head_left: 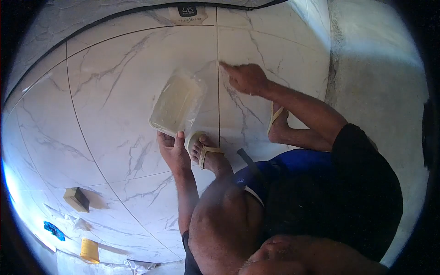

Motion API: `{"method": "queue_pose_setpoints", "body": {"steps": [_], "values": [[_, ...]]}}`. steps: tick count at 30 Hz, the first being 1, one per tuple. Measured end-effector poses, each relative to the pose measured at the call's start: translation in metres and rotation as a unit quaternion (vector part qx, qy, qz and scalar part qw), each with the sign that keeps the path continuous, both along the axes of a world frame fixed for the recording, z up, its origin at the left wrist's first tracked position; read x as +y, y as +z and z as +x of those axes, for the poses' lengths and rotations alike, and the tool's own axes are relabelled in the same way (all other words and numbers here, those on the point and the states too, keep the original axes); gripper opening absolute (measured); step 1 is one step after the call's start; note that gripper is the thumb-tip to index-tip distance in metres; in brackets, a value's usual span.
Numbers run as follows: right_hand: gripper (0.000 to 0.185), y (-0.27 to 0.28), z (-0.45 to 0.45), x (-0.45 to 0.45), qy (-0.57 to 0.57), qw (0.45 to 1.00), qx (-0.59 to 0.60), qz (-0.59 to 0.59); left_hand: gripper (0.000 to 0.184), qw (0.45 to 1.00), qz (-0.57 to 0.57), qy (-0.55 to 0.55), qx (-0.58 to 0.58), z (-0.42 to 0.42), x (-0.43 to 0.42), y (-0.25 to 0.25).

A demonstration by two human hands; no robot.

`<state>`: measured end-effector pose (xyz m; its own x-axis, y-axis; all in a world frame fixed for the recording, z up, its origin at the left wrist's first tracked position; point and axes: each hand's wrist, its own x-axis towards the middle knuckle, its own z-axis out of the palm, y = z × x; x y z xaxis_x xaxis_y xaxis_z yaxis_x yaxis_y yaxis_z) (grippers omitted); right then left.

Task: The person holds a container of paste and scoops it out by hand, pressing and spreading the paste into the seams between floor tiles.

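My left hand (pixel 174 149) grips the near edge of a clear plastic tub (pixel 156 120), thumb on the rim and fingers beneath. A whitish, smooth paste (pixel 176 100) covers the bottom of the tub, which is tilted above the floor. To its right, my right hand (pixel 247 79) has the index finger stretched out, its tip at the dark joint (pixel 218 91) between two marbled tiles. The other fingers of that hand are curled, and no tool shows in it.
White marbled floor tiles (pixel 123 151) spread around me. My sandalled feet (pixel 208 156) stand close by the tub. At the lower left lie a brownish block (pixel 77 200), a blue crumpled piece (pixel 54 230) and a yellow block (pixel 90 250). A dark edging strip (pixel 137 11) curves along the far side.
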<state>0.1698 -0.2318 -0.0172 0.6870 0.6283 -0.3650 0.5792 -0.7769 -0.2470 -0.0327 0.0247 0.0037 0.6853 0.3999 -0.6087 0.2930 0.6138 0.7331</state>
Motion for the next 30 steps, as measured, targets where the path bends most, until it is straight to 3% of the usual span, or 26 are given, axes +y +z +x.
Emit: {"method": "queue_pose_setpoints", "body": {"steps": [4, 7, 11, 17, 23, 30], "values": [[0.062, -0.002, 0.029, 0.009, -0.057, 0.996, 0.025, -0.066, 0.055, 1.0, 0.005, -0.008, -0.004, -0.001, 0.002, -0.006], [0.063, -0.001, 0.004, 0.011, -0.033, 0.993, 0.064, -0.097, 0.068, 1.0, -0.029, -0.01, -0.004, -0.002, 0.005, -0.005], [0.067, 0.015, -0.026, 0.01, 0.003, 0.991, 0.118, -0.067, 0.068, 0.999, -0.037, -0.007, -0.008, -0.002, 0.006, -0.007], [0.07, 0.001, -0.01, 0.003, -0.161, 0.983, 0.076, -0.048, 0.067, 0.999, -0.04, 0.002, 0.0, -0.003, 0.007, -0.008], [0.069, -0.006, -0.041, 0.01, -0.051, 0.995, 0.071, -0.056, 0.061, 1.0, -0.01, -0.016, 0.015, -0.001, 0.008, -0.006], [0.072, 0.005, -0.004, 0.017, -0.1, 0.993, 0.036, -0.053, 0.055, 1.0, 0.007, -0.002, 0.017, -0.004, 0.008, -0.007]]}}
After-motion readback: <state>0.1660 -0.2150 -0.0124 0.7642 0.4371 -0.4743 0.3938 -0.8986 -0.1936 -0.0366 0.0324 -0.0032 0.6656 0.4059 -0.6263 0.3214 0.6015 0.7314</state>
